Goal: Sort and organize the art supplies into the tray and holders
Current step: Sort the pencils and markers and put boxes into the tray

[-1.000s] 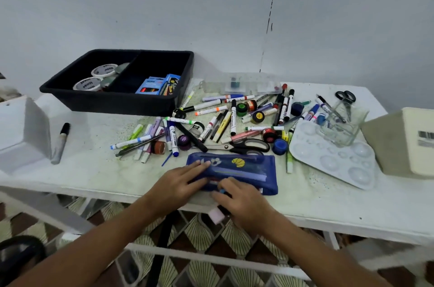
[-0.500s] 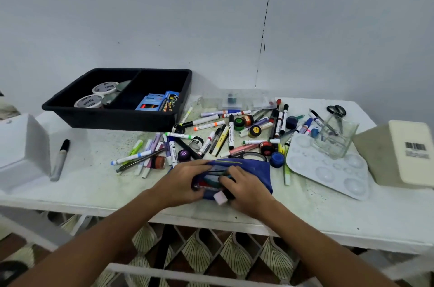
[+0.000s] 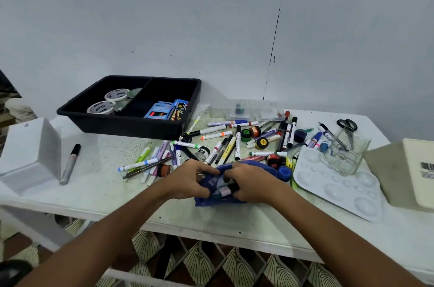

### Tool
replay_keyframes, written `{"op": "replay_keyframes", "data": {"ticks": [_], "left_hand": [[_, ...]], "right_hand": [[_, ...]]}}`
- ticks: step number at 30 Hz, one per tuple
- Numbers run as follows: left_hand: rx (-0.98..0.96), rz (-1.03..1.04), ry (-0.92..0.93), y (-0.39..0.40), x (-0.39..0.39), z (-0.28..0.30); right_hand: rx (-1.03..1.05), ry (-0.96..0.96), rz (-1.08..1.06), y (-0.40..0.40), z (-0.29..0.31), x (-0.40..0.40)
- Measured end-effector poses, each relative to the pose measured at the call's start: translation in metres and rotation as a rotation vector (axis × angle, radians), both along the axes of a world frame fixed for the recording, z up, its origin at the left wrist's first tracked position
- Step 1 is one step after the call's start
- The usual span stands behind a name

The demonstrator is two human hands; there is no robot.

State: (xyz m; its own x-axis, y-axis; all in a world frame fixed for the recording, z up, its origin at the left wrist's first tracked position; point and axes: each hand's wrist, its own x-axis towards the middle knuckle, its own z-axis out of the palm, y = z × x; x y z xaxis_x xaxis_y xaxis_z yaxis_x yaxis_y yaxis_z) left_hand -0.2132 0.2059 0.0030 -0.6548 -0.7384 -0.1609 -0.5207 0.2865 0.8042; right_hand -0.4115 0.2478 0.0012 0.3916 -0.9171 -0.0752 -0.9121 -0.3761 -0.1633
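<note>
Both hands, left (image 3: 187, 181) and right (image 3: 252, 183), grip the pouch (image 3: 234, 189) beside the palette (image 3: 333, 183); tipped carelessly, its pens could spill off the bench (image 3: 94, 192).

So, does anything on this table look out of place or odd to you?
Yes. One grey marker lies alone at the left, apart from the scattered pile of markers. The glass holder stands on the paint palette, not on the table. Both hands, left hand and right hand, grip the crumpled blue pouch.
</note>
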Motion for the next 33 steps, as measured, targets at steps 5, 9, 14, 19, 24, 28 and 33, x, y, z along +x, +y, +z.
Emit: {"op": "replay_keyframes", "data": {"ticks": [5, 9, 14, 19, 24, 28, 33], "left_hand": [[0.072, 0.011, -0.001, -0.004, 0.001, 0.002], [0.065, 0.0, -0.051, -0.006, 0.001, 0.006], [0.052, -0.003, -0.089, -0.007, 0.001, 0.01], [0.034, -0.005, -0.107, -0.007, 0.005, 0.008], [-0.022, 0.02, -0.059, -0.002, 0.006, 0.004], [-0.127, 0.038, -0.005, 0.001, 0.01, -0.004], [-0.382, -0.175, -0.121, 0.005, 0.015, -0.01]], "right_hand": [[0.172, -0.025, 0.021, -0.006, 0.006, 0.0], [0.191, -0.087, -0.002, -0.007, 0.012, -0.003], [0.094, -0.103, 0.003, 0.0, 0.016, -0.008], [-0.073, -0.41, -0.019, 0.011, 0.021, -0.031], [0.093, -0.409, -0.129, 0.024, 0.007, -0.075], [0.177, -0.577, -0.185, 0.03, -0.007, -0.08], [0.069, -0.677, -0.293, 0.029, -0.008, -0.079]]}}
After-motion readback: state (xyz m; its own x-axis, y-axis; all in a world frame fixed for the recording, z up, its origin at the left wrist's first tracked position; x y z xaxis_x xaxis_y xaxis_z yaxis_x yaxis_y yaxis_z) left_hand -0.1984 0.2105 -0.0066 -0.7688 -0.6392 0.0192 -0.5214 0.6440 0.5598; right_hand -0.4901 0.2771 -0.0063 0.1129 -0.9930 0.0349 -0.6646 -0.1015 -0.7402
